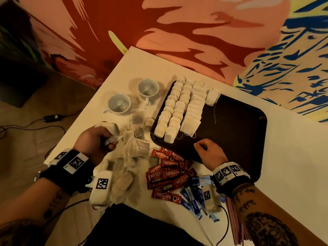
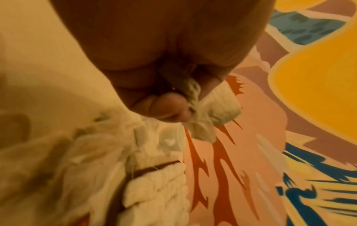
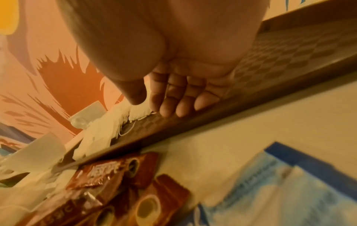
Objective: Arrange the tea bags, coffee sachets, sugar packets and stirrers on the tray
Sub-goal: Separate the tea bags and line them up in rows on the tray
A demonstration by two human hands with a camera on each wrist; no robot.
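A dark brown tray (image 1: 236, 121) lies on the white table (image 1: 292, 157), with rows of white tea bags (image 1: 179, 110) filling its left part. My left hand (image 1: 99, 141) hovers left of the tray and grips a bunch of tea bags (image 2: 218, 104). Loose tea bags (image 1: 131, 157) lie in a heap below it. Red coffee sachets (image 1: 168, 171) and blue sugar packets (image 1: 195, 194) sit near the table's front. My right hand (image 1: 207, 148) rests over the tray's near rim (image 3: 193, 122), fingers loosely curled and holding nothing. Red stirrers (image 1: 236, 224) lie under my right forearm.
Two white cups (image 1: 148, 88) (image 1: 119, 103) stand on the table left of the tray. The tray's right half is bare. Cables (image 1: 32, 126) run over the floor at left. A painted wall (image 1: 195, 32) rises behind the table.
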